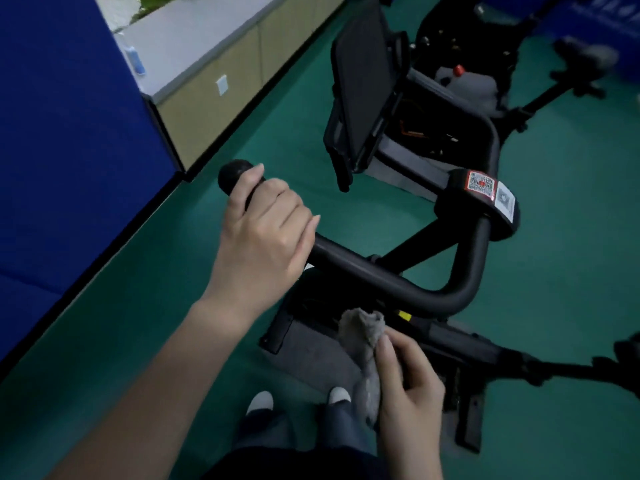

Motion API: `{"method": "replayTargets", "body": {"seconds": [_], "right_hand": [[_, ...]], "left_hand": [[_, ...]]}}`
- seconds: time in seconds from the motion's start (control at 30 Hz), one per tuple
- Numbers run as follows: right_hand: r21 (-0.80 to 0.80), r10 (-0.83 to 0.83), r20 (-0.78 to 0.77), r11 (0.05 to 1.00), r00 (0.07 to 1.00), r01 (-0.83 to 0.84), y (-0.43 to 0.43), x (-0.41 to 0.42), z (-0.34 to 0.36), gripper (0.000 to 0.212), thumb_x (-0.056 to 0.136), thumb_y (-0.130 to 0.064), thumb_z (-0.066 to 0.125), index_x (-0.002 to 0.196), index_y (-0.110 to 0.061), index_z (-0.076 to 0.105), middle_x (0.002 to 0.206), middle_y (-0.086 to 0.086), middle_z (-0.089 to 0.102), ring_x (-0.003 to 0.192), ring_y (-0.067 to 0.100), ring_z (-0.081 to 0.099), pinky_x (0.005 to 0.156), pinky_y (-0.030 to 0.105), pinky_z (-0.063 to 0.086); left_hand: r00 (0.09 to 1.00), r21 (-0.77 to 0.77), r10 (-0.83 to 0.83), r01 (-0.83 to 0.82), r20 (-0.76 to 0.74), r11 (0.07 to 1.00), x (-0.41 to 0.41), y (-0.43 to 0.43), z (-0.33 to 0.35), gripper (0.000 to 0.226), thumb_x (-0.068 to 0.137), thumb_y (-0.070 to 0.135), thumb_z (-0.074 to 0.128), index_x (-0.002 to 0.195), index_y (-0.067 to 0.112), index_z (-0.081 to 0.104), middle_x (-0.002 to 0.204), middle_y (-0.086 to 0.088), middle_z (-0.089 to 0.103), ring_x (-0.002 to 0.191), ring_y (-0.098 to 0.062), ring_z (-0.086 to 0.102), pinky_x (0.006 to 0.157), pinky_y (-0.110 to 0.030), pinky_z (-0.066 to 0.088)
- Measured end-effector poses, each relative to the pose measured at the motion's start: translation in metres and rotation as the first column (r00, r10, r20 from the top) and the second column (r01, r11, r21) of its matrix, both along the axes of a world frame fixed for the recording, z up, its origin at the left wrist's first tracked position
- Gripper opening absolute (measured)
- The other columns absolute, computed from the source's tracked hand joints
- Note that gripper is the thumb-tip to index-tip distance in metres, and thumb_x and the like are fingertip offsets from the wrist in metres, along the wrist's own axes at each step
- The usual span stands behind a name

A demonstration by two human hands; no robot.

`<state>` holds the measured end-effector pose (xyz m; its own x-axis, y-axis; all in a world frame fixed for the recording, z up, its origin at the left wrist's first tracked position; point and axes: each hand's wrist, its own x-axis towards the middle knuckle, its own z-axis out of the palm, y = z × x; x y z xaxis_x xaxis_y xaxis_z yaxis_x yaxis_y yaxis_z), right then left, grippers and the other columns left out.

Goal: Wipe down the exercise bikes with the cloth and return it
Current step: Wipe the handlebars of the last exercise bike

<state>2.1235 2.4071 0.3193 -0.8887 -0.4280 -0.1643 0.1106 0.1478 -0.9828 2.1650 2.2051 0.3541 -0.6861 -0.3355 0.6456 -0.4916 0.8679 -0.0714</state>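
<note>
A black exercise bike stands right below me, its curved handlebar [398,282] running across the middle of the view. My left hand [263,233] grips the handlebar's left end, just behind the rounded black tip. A crumpled grey cloth [363,334] hangs just below the bar, and my right hand [408,386] holds it bunched between thumb and fingers. The bike's dark screen [363,81] tilts up beyond the bar. A second bike [464,57] stands further back.
A beige cabinet with a grey top [207,39] runs along the upper left, with a blue bottle [133,58] on it. A blue panel [69,150] fills the left side. Green floor [145,323] surrounds the bikes. My shoes [261,401] stand beside the bike's base.
</note>
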Motion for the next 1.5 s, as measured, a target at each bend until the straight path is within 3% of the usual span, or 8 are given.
{"method": "replayTargets", "body": {"seconds": [0.07, 0.2, 0.33, 0.6, 0.93, 1.17, 1.37, 1.5], "right_hand": [[-0.008, -0.162, 0.255, 0.986, 0.953, 0.169, -0.015, 0.005, -0.009, 0.016, 0.090, -0.029, 0.057, 0.091, -0.022, 0.072, 0.090, -0.001, 0.074, 0.084, 0.012, 0.070, 0.069, 0.022, 0.053], [-0.192, -0.338, 0.539, 0.842, 0.771, 0.503, -0.053, -0.002, -0.005, 0.025, 0.100, -0.008, 0.045, 0.077, -0.010, 0.057, 0.054, -0.004, 0.058, 0.044, 0.005, 0.052, 0.041, 0.014, 0.041], [-0.282, -0.358, 0.653, 0.704, 0.668, 0.652, -0.084, -0.004, 0.003, 0.026, 0.095, 0.006, 0.041, 0.080, -0.010, 0.056, 0.057, -0.002, 0.062, 0.051, 0.008, 0.059, 0.052, 0.018, 0.050], [-0.413, -0.212, 0.622, 0.729, 0.754, 0.545, -0.104, 0.026, -0.003, 0.013, 0.095, -0.001, 0.050, 0.084, -0.007, 0.056, 0.072, 0.003, 0.058, 0.064, 0.009, 0.055, 0.060, 0.020, 0.047], [-0.533, 0.025, 0.611, 0.752, 0.791, 0.388, -0.117, 0.036, -0.002, 0.003, 0.094, -0.001, 0.050, 0.097, -0.002, 0.050, 0.095, 0.019, 0.054, 0.090, 0.029, 0.050, 0.087, 0.042, 0.042], [-0.448, -0.124, 0.581, 0.776, 0.804, 0.444, -0.097, 0.021, -0.006, 0.009, 0.090, 0.004, 0.054, 0.090, -0.004, 0.055, 0.084, 0.012, 0.061, 0.079, 0.021, 0.057, 0.079, 0.039, 0.046], [-0.480, -0.002, 0.516, 0.828, 0.857, 0.291, -0.110, 0.033, -0.006, 0.009, 0.088, 0.003, 0.057, 0.097, 0.001, 0.055, 0.085, 0.013, 0.065, 0.078, 0.019, 0.062, 0.074, 0.029, 0.053], [-0.459, -0.034, 0.551, 0.822, 0.834, 0.338, -0.100, 0.023, -0.007, 0.008, 0.089, 0.004, 0.055, 0.086, -0.003, 0.055, 0.077, 0.009, 0.061, 0.072, 0.017, 0.057, 0.072, 0.034, 0.048]], "left_hand": [[1.000, 0.006, -0.022, 0.022, -0.022, 1.000, 0.000, -0.001, -0.001, 0.031, 0.099, 0.021, 0.045, 0.080, 0.011, 0.068, 0.082, -0.002, 0.066, 0.093, -0.025, 0.062, 0.113, -0.035, 0.015], [0.996, 0.019, -0.056, 0.058, -0.066, 0.998, -0.002, -0.004, -0.003, 0.031, 0.099, 0.019, 0.046, 0.078, 0.010, 0.066, 0.081, -0.003, 0.065, 0.091, -0.027, 0.062, 0.113, -0.033, 0.014], [0.993, -0.009, -0.075, 0.075, -0.087, 0.997, -0.002, -0.007, -0.006, 0.030, 0.098, 0.019, 0.048, 0.076, 0.009, 0.064, 0.079, -0.004, 0.064, 0.089, -0.028, 0.061, 0.111, -0.033, 0.016], [0.990, -0.043, -0.089, 0.085, -0.108, 0.995, -0.002, -0.010, -0.008, 0.028, 0.098, 0.018, 0.049, 0.077, 0.008, 0.064, 0.078, -0.006, 0.064, 0.093, -0.025, 0.052, 0.109, -0.034, 0.017], [0.990, -0.045, -0.089, 0.085, -0.105, 0.995, -0.002, -0.010, -0.008, 0.027, 0.098, 0.017, 0.048, 0.079, 0.007, 0.064, 0.080, -0.007, 0.064, 0.097, -0.023, 0.046, 0.109, -0.036, 0.017], [0.990, -0.039, -0.094, 0.090, -0.104, 0.995, -0.001, -0.010, -0.007, 0.028, 0.098, 0.018, 0.048, 0.077, 0.008, 0.064, 0.080, -0.006, 0.064, 0.096, -0.023, 0.047, 0.109, -0.036, 0.017], [0.992, -0.038, -0.107, 0.104, -0.073, 0.994, 0.001, -0.011, -0.005, 0.028, 0.098, 0.019, 0.047, 0.079, 0.008, 0.065, 0.081, -0.005, 0.064, 0.094, -0.027, 0.055, 0.110, -0.034, 0.016], [0.986, -0.023, -0.169, 0.169, -0.010, 0.985, 0.008, -0.015, -0.001, 0.027, 0.099, 0.020, 0.047, 0.085, 0.010, 0.068, 0.088, -0.004, 0.066, 0.096, -0.028, 0.058, 0.112, -0.033, 0.012]]}}
